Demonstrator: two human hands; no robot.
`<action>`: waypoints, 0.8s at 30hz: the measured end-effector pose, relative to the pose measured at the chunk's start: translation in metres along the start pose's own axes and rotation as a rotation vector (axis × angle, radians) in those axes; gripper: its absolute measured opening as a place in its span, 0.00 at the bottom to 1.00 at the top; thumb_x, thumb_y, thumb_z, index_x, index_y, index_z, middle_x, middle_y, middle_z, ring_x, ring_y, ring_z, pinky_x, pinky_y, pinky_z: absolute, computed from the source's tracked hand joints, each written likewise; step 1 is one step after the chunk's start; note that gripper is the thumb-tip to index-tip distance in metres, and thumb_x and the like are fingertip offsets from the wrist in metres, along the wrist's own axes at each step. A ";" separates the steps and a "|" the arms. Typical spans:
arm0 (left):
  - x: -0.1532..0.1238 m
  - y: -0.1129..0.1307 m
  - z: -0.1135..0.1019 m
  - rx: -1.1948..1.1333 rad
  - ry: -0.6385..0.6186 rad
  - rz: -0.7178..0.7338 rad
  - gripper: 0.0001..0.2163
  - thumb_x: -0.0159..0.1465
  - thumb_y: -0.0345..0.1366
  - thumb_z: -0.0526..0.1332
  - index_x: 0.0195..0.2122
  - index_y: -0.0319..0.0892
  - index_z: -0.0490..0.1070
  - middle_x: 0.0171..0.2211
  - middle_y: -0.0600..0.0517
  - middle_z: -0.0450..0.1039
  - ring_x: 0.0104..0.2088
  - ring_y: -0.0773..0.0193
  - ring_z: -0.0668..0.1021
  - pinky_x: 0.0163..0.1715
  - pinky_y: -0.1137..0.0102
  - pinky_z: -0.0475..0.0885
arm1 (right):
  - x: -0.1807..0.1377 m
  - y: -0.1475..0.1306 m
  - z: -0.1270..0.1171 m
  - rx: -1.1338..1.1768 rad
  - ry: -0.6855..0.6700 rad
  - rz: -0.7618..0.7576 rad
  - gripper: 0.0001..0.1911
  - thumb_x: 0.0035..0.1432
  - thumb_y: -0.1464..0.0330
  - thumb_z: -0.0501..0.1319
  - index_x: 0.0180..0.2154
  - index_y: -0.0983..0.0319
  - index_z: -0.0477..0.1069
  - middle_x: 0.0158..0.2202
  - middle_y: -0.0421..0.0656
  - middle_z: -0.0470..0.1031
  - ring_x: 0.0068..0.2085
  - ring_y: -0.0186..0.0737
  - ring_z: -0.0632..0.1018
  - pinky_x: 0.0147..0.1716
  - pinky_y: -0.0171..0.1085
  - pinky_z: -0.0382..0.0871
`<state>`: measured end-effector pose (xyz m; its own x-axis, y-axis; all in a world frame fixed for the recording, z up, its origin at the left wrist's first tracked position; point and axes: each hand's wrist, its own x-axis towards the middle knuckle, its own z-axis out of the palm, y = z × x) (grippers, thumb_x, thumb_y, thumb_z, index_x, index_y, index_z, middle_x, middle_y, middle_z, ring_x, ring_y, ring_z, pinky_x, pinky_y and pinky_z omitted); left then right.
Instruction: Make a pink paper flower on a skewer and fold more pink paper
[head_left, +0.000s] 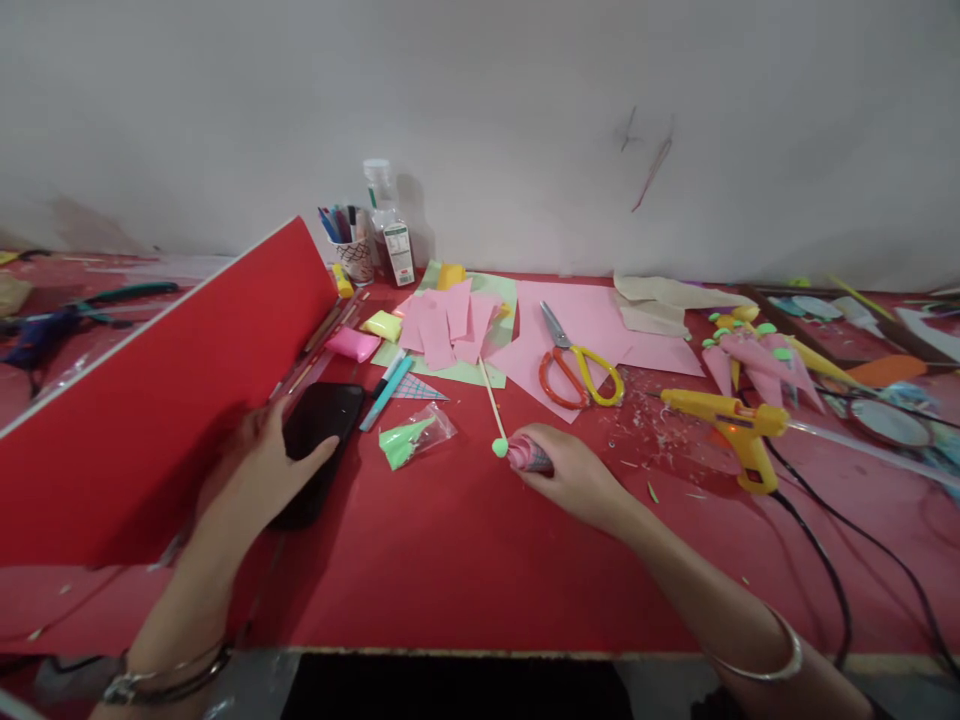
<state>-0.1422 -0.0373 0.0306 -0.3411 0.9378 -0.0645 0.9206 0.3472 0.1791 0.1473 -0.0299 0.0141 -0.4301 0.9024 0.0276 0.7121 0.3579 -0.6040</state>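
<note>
My right hand (574,475) is closed around a small rolled paper cone (534,455), pink inside with a blue grid pattern outside. Just left of the cone's end is a light green ball (500,448), at the near end of a thin wooden stick (490,395). My left hand (266,465) is at the left side of a black phone (330,430), its thumb over the top of it. The other fingers are blurred and partly hidden beside a leaning red board (172,400). A bag of green clay (409,440) lies between the hands.
Orange-and-yellow scissors (574,365) lie on pink paper beyond my right hand. A yellow glue gun (731,430) with a black cord lies to the right, near several pink cones (757,360). Pink strips (442,325), markers (386,390), a pen cup (354,255) and a bottle (390,240) stand or lie behind.
</note>
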 end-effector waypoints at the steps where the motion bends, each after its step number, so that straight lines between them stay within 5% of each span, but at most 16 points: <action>1: 0.001 0.000 0.001 -0.007 0.002 0.018 0.30 0.57 0.48 0.51 0.56 0.33 0.50 0.50 0.33 0.61 0.49 0.41 0.68 0.43 0.53 0.66 | 0.000 0.000 0.000 -0.003 -0.003 0.001 0.04 0.52 0.67 0.53 0.30 0.61 0.62 0.28 0.40 0.67 0.28 0.33 0.66 0.27 0.32 0.57; 13: 0.002 0.021 0.003 0.208 0.110 0.105 0.28 0.57 0.45 0.50 0.54 0.32 0.53 0.44 0.32 0.65 0.46 0.39 0.68 0.38 0.54 0.67 | 0.000 -0.001 -0.001 -0.005 -0.007 -0.013 0.04 0.52 0.68 0.53 0.30 0.61 0.61 0.28 0.40 0.67 0.28 0.33 0.66 0.27 0.32 0.57; 20: 0.011 -0.024 0.008 -0.475 -0.073 0.128 0.34 0.50 0.48 0.48 0.55 0.30 0.49 0.55 0.36 0.56 0.55 0.51 0.62 0.53 0.58 0.58 | 0.000 0.000 -0.002 -0.011 -0.016 -0.011 0.03 0.52 0.68 0.53 0.30 0.61 0.62 0.28 0.41 0.68 0.28 0.34 0.67 0.27 0.32 0.57; 24: -0.005 -0.055 0.013 -0.629 -0.075 0.052 0.33 0.48 0.52 0.50 0.53 0.40 0.53 0.57 0.44 0.56 0.57 0.55 0.59 0.55 0.59 0.54 | 0.000 0.000 -0.002 -0.010 -0.026 -0.006 0.02 0.52 0.69 0.53 0.29 0.61 0.61 0.27 0.40 0.68 0.28 0.33 0.67 0.27 0.32 0.57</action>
<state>-0.1891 -0.0614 0.0086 -0.2632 0.9590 -0.1046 0.6399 0.2547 0.7250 0.1481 -0.0293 0.0161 -0.4487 0.8936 0.0104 0.7150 0.3659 -0.5957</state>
